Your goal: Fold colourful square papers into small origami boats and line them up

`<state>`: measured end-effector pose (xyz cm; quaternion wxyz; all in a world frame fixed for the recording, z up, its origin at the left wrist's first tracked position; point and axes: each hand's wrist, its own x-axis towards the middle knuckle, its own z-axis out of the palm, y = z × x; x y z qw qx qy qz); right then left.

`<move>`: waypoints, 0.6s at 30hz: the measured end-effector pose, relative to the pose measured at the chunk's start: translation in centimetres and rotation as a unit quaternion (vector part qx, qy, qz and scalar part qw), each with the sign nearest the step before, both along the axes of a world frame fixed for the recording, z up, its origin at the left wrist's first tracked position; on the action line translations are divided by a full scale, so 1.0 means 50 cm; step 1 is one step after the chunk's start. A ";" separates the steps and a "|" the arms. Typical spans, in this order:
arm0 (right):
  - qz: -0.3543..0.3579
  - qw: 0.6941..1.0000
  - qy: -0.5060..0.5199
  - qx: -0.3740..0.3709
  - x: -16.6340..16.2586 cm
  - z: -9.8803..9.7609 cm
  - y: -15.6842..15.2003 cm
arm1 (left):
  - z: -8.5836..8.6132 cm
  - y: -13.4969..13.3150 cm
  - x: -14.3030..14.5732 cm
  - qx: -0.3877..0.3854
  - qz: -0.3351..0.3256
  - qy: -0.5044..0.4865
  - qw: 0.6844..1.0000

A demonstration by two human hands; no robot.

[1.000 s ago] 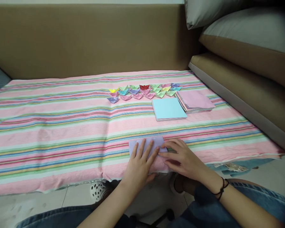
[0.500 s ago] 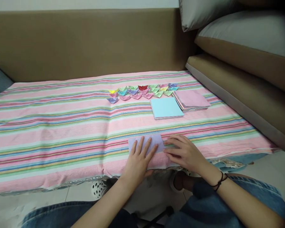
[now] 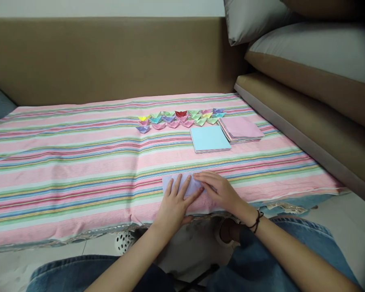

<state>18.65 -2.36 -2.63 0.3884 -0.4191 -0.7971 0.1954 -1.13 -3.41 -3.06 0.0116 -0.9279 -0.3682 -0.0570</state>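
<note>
A pale purple sheet of paper point(image 3: 168, 181), folded into a rectangle, lies flat near the front edge of the striped cloth. My left hand point(image 3: 173, 202) is spread open across it, fingertips pressing it down. My right hand point(image 3: 219, 190) lies over the paper's right end, its fingers stretched out and close together, the thumb beside my left index finger. The hands cover much of the sheet, and its right edge is hidden. A stack of square paper with a light blue top sheet point(image 3: 210, 138) lies beyond, beside a stack topped with pink paper point(image 3: 243, 128).
Several small folded paper boats point(image 3: 181, 114) in many colours stand in rows behind the stacks. The striped cloth point(image 3: 63, 162) covers the seat. Cushions point(image 3: 298, 105) are piled at the right, and a brown backrest point(image 3: 109, 61) rises behind.
My right hand has moved left from beside the paper's right edge onto the paper, its fingers drawing closer together. My left hand stays spread on the sheet. The view has shifted slightly.
</note>
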 end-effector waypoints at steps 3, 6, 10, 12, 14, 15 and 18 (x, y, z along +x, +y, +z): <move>0.002 0.999 0.026 -0.024 -0.024 -0.002 0.012 | -0.004 0.001 -0.002 -0.003 -0.006 -0.002 1.000; 0.000 0.997 0.049 -0.052 -0.030 0.000 0.022 | -0.005 0.002 -0.005 -0.010 -0.012 -0.009 1.000; 0.016 0.996 0.049 -0.070 -0.022 -0.003 0.030 | -0.003 0.003 -0.011 -0.019 -0.027 -0.024 0.999; 0.015 0.996 0.044 -0.070 -0.018 -0.009 0.031 | -0.001 0.002 -0.016 -0.016 -0.030 -0.028 0.999; 0.011 0.997 0.040 -0.069 -0.016 -0.015 0.032 | 0.000 -0.003 -0.022 -0.014 -0.028 -0.026 0.999; 0.010 0.997 0.036 -0.068 -0.015 -0.018 0.032 | 0.001 -0.006 -0.026 -0.014 -0.025 -0.022 0.999; 0.009 0.998 0.019 -0.061 -0.014 -0.021 0.032 | 0.004 -0.017 -0.037 -0.014 -0.015 -0.014 1.000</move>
